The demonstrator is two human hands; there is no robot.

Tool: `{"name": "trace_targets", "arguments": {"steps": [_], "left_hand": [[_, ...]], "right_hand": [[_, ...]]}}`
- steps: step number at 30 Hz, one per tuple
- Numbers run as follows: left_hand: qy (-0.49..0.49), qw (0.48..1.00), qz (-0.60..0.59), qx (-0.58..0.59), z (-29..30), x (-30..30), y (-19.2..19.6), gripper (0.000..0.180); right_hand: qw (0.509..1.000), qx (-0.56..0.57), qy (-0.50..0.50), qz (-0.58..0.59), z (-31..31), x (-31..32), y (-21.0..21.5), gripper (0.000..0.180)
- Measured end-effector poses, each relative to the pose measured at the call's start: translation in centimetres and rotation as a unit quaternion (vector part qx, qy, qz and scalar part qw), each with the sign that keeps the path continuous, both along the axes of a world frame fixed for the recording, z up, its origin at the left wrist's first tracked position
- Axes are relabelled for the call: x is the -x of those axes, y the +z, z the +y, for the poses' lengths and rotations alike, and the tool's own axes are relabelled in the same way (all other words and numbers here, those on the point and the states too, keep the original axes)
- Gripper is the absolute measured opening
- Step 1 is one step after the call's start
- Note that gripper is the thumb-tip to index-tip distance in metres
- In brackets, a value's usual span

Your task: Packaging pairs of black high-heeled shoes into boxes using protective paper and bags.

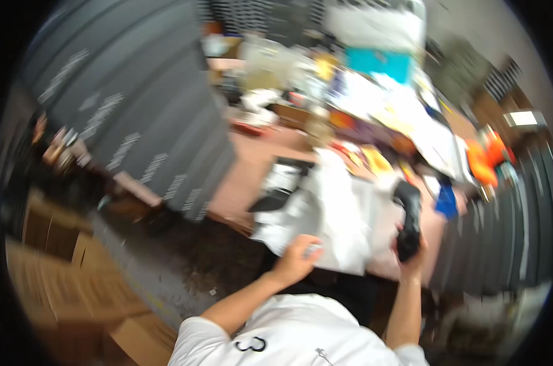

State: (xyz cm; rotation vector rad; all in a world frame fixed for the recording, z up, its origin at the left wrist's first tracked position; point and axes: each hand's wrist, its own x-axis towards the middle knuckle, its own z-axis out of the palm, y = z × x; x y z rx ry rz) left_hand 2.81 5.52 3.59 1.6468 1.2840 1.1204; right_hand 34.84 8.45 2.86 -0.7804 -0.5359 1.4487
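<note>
While the picture is blurring with motion, the left hand (pixel 298 256) is gripping the near edge of a white bag (pixel 328 219), steadying it, and the right hand (pixel 411 253) is clasping a black handheld device (pixel 409 219) upright over the cluttered table (pixel 246 177).

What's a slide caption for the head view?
Left hand grips a white bag; right hand holds a black tool.

Both bare forearms entered from the lower edge, in short white sleeves, and reached forward and up. Left hand (pixel 298 256) sat at centre frame, wrist bent, fingers curled over in a loose grip. Right hand (pixel 409 247) was raised to its right, forearm nearly vertical, fingers closed in a firm grip; motion blur hid finger detail.
</note>
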Motion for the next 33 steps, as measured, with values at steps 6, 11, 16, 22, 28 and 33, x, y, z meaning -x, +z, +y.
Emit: {"name": "trace_targets", "arguments": {"steps": [6, 11, 16, 22, 28, 33], "left_hand": [[-0.031, 0.985, 0.143, -0.093, -4.8, -2.6, 1.3, 0.086], [-0.169, 0.932, 0.273, -0.169, -0.3, -8.0, 0.7, 0.079], [-0.151, 0.856, 0.465, -0.170, 7.0, -9.4, -3.4, 0.048], [-0.243, 0.861, 0.397, -0.203, 4.7, -9.2, 2.7, 0.046], [-0.222, 0.862, 0.452, -0.055, 10.4, -10.1, -10.0, 0.063], [-0.197, 0.963, 0.183, -0.018, 11.3, -6.4, 1.9, 0.029]], "right_hand": [[0.995, -0.087, 0.018, -0.046, -5.1, -3.3, 1.5, 0.072], [0.995, -0.084, 0.031, -0.054, -6.3, -1.9, 2.6, 0.073], [0.990, -0.064, 0.042, -0.115, -7.2, -0.9, 5.4, 0.086], [0.980, -0.060, 0.102, -0.162, -9.0, -1.3, 5.7, 0.095], [0.965, -0.106, 0.112, -0.213, -9.9, -0.5, 6.4, 0.095], [0.972, -0.116, 0.182, -0.087, -13.3, -1.7, 8.5, 0.096]]}}
